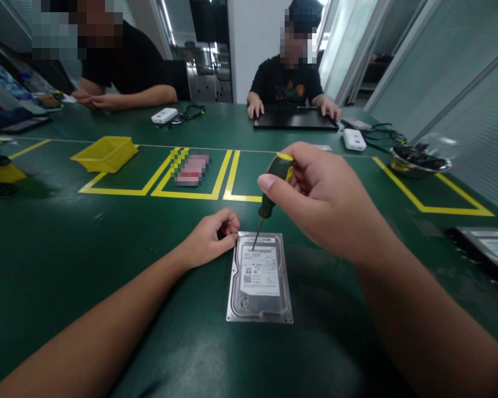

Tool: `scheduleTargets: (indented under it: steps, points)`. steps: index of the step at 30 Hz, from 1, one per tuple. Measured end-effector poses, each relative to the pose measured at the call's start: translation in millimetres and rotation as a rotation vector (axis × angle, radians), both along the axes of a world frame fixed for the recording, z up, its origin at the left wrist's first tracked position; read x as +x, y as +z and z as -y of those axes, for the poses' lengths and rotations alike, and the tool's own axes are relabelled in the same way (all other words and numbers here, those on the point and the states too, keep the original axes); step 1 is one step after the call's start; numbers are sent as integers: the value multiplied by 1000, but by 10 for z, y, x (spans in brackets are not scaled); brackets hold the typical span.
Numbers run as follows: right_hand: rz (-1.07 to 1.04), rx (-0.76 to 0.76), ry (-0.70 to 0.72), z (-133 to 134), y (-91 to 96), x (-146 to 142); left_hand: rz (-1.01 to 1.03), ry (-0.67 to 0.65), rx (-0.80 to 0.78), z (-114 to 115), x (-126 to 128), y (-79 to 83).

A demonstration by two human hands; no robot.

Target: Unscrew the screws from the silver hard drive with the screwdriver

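Observation:
A silver hard disk drive [260,282] with a white label lies flat on the green table [108,249] in front of me. My right hand [323,199] is closed round the black-and-yellow handle of a screwdriver [273,188], whose thin tip rests on the drive's far edge near the label. My left hand [211,237] sits at the drive's far left corner, fingers curled and pinched against its edge.
A yellow bin [105,153] stands on yellow floor-tape boxes at the back left. Another drive [487,249] lies at the right edge, a metal bowl [419,160] behind it. Two people sit across the table, one with hands on a black laptop [295,119]. White devices [164,115] with cables lie nearby.

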State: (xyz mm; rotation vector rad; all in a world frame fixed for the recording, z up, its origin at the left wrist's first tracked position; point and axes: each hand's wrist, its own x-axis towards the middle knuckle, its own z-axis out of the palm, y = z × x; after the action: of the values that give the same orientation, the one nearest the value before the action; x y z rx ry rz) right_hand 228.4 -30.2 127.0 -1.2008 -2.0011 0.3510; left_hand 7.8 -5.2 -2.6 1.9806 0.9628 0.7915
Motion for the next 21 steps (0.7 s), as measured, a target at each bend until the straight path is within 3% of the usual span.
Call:
scheduleTargets:
  steps: [6,21]
  points:
    - [55,98,-13,-44,-96,-43,32,16,-43,-13,-4,-5]
    - [89,69,10,-182,-301,-72,71,18,-89,-21,-14,6]
